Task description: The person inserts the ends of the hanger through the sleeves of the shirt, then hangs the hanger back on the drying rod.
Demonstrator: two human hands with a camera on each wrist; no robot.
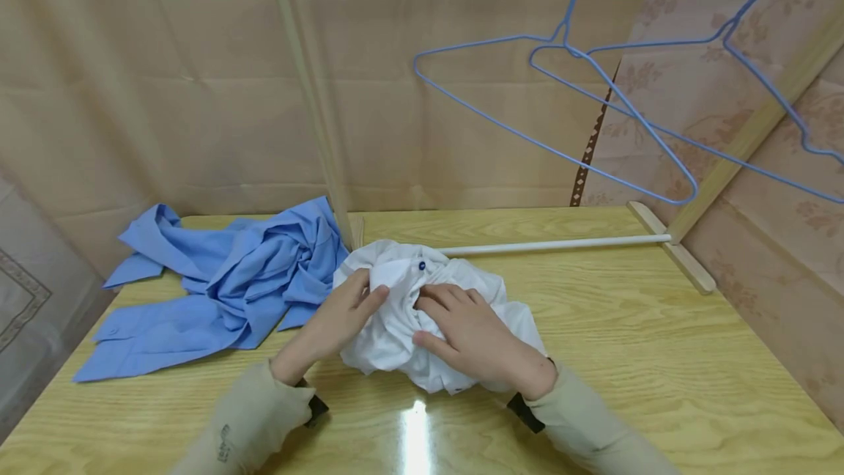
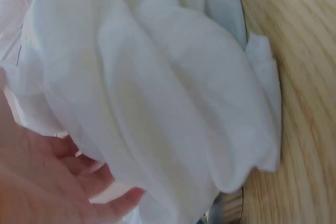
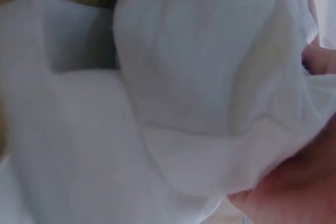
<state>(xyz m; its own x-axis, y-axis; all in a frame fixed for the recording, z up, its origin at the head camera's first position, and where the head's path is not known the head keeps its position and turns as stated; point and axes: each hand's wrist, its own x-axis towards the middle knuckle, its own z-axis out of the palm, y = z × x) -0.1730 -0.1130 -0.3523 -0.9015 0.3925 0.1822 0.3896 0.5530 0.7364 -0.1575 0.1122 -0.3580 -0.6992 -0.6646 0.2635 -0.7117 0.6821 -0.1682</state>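
A crumpled white shirt (image 1: pixel 395 336) with a dark blue button lies bunched on the table in the head view. My left hand (image 1: pixel 343 317) holds its left side, with the fingertips partly behind the cloth. On the other side, my right hand (image 1: pixel 471 332) grips the folds, its fingers tucked into the fabric and the thumb toward me. White cloth (image 2: pixel 152 87) fills much of the left wrist view, beside the left fingers. In the right wrist view, the shirt (image 3: pixel 205 61) covers part of the right hand.
A rumpled blue shirt (image 1: pixel 250 284) lies to the left on the wooden table (image 1: pixel 633 358). Two blue wire hangers (image 1: pixel 488 117) hang at the upper right. Behind the white shirt stands a rack with wooden posts (image 1: pixel 306 86) and a low white bar (image 1: pixel 560 245).
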